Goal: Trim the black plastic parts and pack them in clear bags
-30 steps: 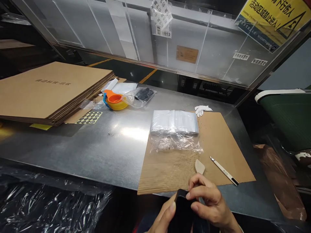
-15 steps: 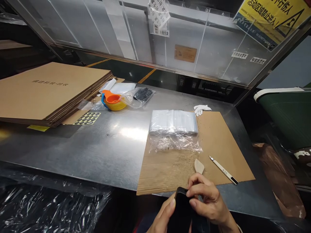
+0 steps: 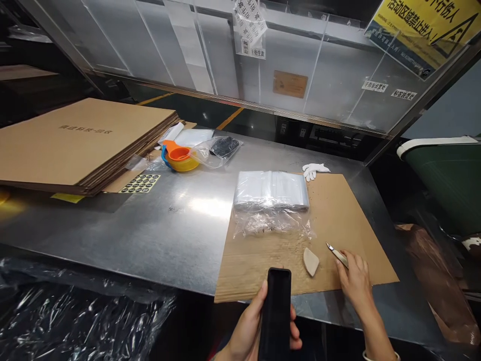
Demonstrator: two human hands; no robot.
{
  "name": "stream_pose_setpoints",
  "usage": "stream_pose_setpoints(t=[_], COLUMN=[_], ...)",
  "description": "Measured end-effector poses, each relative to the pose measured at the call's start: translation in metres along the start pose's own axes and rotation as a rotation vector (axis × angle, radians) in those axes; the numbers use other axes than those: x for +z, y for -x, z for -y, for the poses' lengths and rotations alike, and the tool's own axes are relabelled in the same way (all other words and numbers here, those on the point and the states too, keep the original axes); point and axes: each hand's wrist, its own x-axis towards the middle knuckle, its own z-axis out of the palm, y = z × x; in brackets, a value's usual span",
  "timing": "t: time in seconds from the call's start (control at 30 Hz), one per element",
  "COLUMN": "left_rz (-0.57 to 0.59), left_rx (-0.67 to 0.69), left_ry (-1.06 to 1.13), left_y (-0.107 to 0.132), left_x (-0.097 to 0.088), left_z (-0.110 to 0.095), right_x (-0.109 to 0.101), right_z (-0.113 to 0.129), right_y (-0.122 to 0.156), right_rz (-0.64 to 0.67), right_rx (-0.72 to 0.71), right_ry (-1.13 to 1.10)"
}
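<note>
My left hand (image 3: 248, 321) is wrapped around a long black object (image 3: 277, 311) with rounded corners and a raised rim; its lower end runs out of view. Over on the right, my right hand (image 3: 356, 281) has its thumb and fingers closed about a slim, light-handled craft knife (image 3: 337, 254), whose metal tip points to the upper left. The knife lies on a cardboard sheet (image 3: 353, 215), and the hand covers its rear part. Between the two hands a small beige wedge-shaped pad (image 3: 310, 262) rests on the cardboard.
A pack of clear plastic bags (image 3: 270, 190) lies on the cardboard, with a white glove (image 3: 315, 170) behind it. Further left are an orange and yellow tape holder (image 3: 180, 155), a bag with a black item (image 3: 224, 146), a sticker sheet (image 3: 141, 183) and stacked cardboard (image 3: 86, 145).
My right hand has left the black object and moved right onto the craft knife. The left hand alone now holds the black object, which stands more upright in view.
</note>
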Motion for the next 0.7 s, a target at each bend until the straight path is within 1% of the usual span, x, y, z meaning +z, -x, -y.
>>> stream_pose_setpoints(t=[0.1,0.2,0.27,0.3,0.37,0.4,0.43,0.5,0.57,0.63,0.7], left_rz=[-0.05,-0.106,-0.131,-0.14,-0.155,-0.159,-0.16,-0.156,-0.147,-0.139,-0.129], left_rx=[-0.01,0.041,0.106,0.147,0.23,0.274,0.317,0.397,0.484,0.562,0.632], left_ry=[0.05,0.063,0.065,0.07,0.097,0.113,0.129,0.152,0.157,0.149,0.131], left_y=[0.002,0.002,0.002,0.002,0.0,-0.001,-0.002,-0.003,-0.004,-0.004,-0.003], left_x=[0.003,0.005,0.007,0.008,0.009,0.009,0.01,0.01,0.011,0.012,0.012], left_z=[-0.004,-0.006,-0.009,-0.011,-0.015,-0.018,-0.021,-0.026,-0.031,-0.035,-0.037], right_x=[0.003,0.007,0.007,0.006,0.001,-0.003,-0.006,-0.014,-0.018,-0.02,-0.019], right_z=[-0.027,-0.034,-0.027,-0.02,0.003,0.018,0.034,0.068,0.098,0.119,0.132], right_y=[-0.003,-0.001,0.002,0.005,0.014,0.02,0.028,0.044,0.058,0.067,0.07], right_rz=[-0.011,-0.008,-0.029,-0.041,-0.038,-0.003,0.053,0.265,0.456,0.652,0.8], right_rx=[-0.007,-0.027,-0.022,-0.016,-0.018,-0.019,-0.026,0.011,0.036,-0.001,-0.046], right_ry=[0.121,0.166,0.169,0.161,0.123,0.073,0.008,-0.241,-0.433,-0.511,-0.491])
